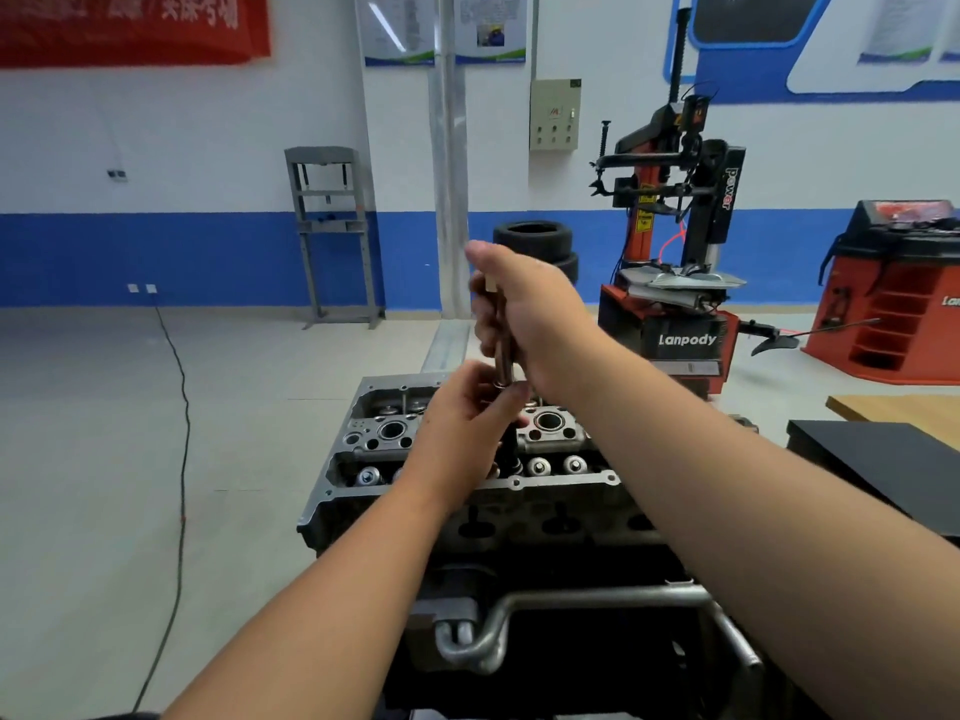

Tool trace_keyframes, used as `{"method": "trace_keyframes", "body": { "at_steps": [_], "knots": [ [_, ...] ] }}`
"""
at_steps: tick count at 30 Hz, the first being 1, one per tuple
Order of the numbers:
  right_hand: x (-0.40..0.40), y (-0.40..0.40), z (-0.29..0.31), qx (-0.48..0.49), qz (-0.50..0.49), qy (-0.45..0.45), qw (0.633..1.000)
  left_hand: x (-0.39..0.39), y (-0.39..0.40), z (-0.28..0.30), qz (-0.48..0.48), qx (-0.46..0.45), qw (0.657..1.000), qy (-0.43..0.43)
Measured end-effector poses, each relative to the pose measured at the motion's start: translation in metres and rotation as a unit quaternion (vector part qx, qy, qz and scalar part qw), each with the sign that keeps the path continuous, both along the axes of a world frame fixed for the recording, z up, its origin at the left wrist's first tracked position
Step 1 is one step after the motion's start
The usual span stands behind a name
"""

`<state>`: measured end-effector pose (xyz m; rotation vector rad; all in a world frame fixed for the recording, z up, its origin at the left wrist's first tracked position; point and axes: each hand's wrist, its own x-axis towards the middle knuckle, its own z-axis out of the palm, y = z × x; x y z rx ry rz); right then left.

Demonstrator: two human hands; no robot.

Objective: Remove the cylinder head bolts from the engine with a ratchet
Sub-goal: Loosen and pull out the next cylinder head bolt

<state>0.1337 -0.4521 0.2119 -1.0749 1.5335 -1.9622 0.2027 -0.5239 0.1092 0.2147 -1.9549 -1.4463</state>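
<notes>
A grey metal cylinder head [395, 433] sits on top of the engine in the middle of the head view. Over its centre a ratchet tool [503, 356] stands upright, with a dark extension running down into the head. My right hand [524, 314] grips the tool's upper part, fingers wrapped round it. Lower down, my left hand [467, 423] pinches the shaft near the socket joint. The bolt under the tool is hidden by my left hand.
A grey metal pipe [519, 615] runs across the engine's near side. To the right stand a black table [883, 459] and a wooden surface [904, 407]. Behind are a red tyre changer [675, 304], stacked tyres [535, 241] and a grey press frame [332, 236]. A black cable [182, 459] lies on the floor at left.
</notes>
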Motion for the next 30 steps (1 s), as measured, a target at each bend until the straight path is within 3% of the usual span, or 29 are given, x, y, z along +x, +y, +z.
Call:
{"method": "trace_keyframes", "body": {
  "at_steps": [5, 11, 17, 21, 26, 30],
  "knots": [
    [0.010, -0.008, 0.002, -0.033, -0.103, 0.021, 0.994, -0.004, -0.002, -0.002, 0.003, -0.002, 1.000, 0.002],
    [-0.015, 0.007, 0.010, 0.017, 0.158, -0.028, 0.987, 0.001, -0.003, -0.003, -0.045, -0.009, 0.999, -0.020],
    [-0.019, 0.009, 0.007, 0.001, 0.196, -0.047, 0.980, -0.001, -0.003, -0.003, -0.043, -0.003, 0.999, -0.010],
    [-0.010, 0.006, 0.004, -0.030, 0.130, -0.056, 0.989, -0.001, -0.005, -0.003, -0.045, 0.021, 0.999, -0.009],
    [0.021, -0.008, -0.009, -0.044, -0.134, 0.063, 0.988, -0.003, -0.003, 0.002, -0.018, 0.025, 1.000, 0.002],
    [0.022, -0.013, -0.005, -0.060, -0.144, 0.075, 0.985, -0.005, -0.004, 0.000, -0.032, 0.023, 0.999, 0.003]
  ]
}}
